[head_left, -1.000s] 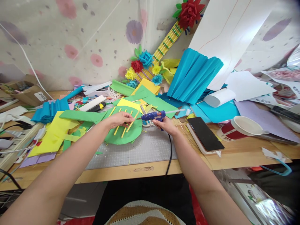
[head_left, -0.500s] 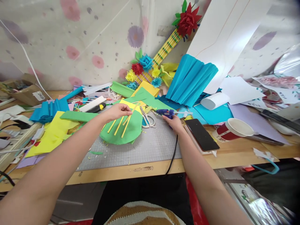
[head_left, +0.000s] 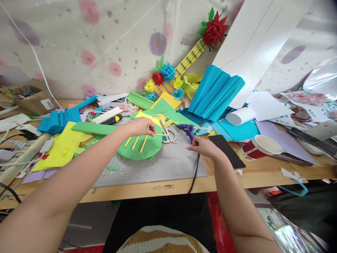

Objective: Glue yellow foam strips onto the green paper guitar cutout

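Note:
Over a round green paper piece (head_left: 152, 149), my left hand (head_left: 143, 127) pinches a thin yellow strip (head_left: 162, 135) that points right. Several other yellow strips (head_left: 135, 143) lie side by side across the green piece. My right hand (head_left: 202, 146) has its fingers closed on the lower handle of a blue glue gun (head_left: 185, 128), whose nozzle end lies toward the back of the mat. White-handled scissors (head_left: 172, 136) rest between the green piece and the glue gun.
Grey cutting mat (head_left: 168, 168) under the work. Black phone (head_left: 226, 151) and paper cup (head_left: 259, 147) stand right. Pleated blue paper (head_left: 216, 93) and a flowered paper guitar (head_left: 189, 58) lean behind. Yellow paper (head_left: 59, 147) and a power strip (head_left: 28, 154) lie left. The black cord (head_left: 194, 177) crosses the table edge.
The strip in my left hand has turned from slanting over the green piece to pointing right. My right hand has shifted down to the glue gun's handle, and the gun has tilted.

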{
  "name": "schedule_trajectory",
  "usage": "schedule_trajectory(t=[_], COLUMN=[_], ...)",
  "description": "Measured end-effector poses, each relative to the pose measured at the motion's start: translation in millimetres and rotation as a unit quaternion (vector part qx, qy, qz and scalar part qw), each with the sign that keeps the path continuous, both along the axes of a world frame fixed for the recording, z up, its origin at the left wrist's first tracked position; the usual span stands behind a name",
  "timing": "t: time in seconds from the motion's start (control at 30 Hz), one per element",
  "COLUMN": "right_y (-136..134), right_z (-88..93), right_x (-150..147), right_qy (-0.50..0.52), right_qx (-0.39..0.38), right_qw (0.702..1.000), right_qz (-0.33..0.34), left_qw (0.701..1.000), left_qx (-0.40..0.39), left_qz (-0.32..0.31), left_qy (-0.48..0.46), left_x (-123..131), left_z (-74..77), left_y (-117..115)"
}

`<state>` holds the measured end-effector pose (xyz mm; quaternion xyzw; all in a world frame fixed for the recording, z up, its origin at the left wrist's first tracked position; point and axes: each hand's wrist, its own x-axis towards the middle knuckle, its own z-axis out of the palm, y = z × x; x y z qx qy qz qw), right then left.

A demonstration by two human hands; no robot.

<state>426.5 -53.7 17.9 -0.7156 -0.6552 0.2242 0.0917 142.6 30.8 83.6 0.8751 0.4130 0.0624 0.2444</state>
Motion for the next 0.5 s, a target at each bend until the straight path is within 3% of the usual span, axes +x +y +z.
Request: schedule_trajectory(t=[0.13, 0.23, 0.33, 0.4, 0.5], right_y=[13.8, 39.9, 63.1, 73.7, 82.6], right_z=[18.8, 23.3, 22.2, 18.8, 9.9], right_x=[-35.6, -62.8, -81.4, -88.0, -91.6], right_qy=[0.19, 0.232, 0.219, 0.22, 0.229], right_qx=[0.119, 0.175, 0.191, 0.195, 0.188], right_qw=[0.968, 0.946, 0.935, 0.935, 0.95], right_qz=[0.111, 0.14, 0.202, 0.2, 0.103], left_qw=[0.995, 0.984, 0.978, 0.976, 0.968], left_qx=[0.048, 0.063, 0.042, 0.016, -0.022], left_qz=[0.02, 0.076, 0.13, 0.17, 0.238], left_qy=[0.088, 0.151, 0.155, 0.131, 0.073], left_x=[9.6, 14.8, 14.9, 13.2, 11.5], left_z=[-0.9, -3.2, -7.4, -10.9, -17.2], left_y=[-3.7, -8.7, -11.2, -11.4, -12.0])
